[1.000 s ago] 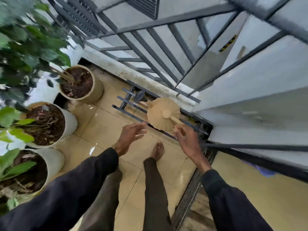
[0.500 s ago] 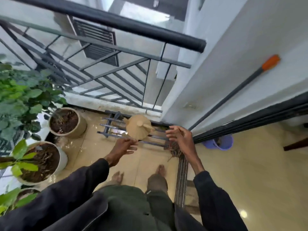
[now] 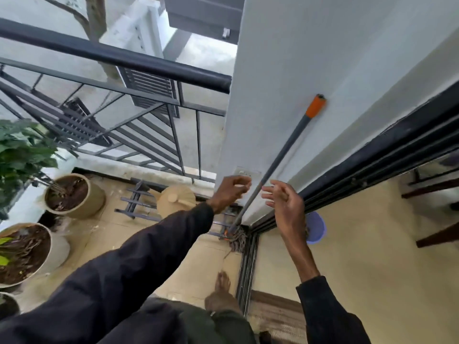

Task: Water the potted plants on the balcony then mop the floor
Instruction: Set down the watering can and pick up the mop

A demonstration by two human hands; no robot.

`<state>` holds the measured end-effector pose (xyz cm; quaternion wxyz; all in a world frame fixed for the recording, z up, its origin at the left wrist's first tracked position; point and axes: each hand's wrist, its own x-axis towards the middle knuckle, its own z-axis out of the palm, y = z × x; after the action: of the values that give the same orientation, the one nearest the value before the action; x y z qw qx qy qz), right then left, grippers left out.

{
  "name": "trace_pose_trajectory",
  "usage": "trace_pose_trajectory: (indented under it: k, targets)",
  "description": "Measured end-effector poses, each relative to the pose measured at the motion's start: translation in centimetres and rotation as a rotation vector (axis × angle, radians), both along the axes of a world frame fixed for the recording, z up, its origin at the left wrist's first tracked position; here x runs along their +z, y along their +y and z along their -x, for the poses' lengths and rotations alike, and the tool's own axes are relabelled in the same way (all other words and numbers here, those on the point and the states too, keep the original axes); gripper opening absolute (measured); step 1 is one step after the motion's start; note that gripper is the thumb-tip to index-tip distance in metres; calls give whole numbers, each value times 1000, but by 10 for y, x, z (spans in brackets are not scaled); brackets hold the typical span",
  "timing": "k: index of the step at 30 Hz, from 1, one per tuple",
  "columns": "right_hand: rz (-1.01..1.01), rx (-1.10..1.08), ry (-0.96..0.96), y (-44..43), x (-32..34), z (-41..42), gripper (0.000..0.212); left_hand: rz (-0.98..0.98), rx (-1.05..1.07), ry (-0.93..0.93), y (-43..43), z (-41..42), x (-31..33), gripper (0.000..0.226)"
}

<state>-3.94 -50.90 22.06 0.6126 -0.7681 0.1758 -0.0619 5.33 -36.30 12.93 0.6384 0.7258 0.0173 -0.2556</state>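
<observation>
Mop handle [image 3: 280, 155] leaning between hovering fingers: left hand [image 3: 229, 192] loosely curled, seemingly empty, right hand [image 3: 285, 202] spread; mopping step, grasp pending.

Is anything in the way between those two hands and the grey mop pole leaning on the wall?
Nothing visible. The grey mop handle with the orange tip leans bare against the white wall; the left hand and right hand flank it on either side with only air between, neither holding it yet.
</observation>
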Motion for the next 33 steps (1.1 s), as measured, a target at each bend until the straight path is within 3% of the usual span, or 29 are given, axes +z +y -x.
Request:
trace_pose_trajectory:
  k: [6, 17, 21, 25, 27, 30, 33]
  targets:
    - [12, 97, 27, -45, 8, -1, 25, -111, 48, -126, -84, -44, 10, 46]
    - [77, 160, 59, -71, 18, -5, 24, -230, -127, -284, -111, -72, 6, 44]
    - [218, 145, 46, -61, 29, 2, 40, -263, -146, -376, -96, -43, 17, 24]
    - [202, 137, -59, -44, 39, 5, 61, -167, -163, -359, -65, -2, 25, 23]
    - [194, 180, -119, -35, 50, -3, 56, -151, -189, -351, -56, 21, 27, 10]
    - [131, 202, -200, -27, 64, -21, 24, -138, -165, -363, -55, 40, 29, 10]
    - [83, 149, -223, -24, 69, -35, 38, -131, -163, -347, -52, 45, 33, 23]
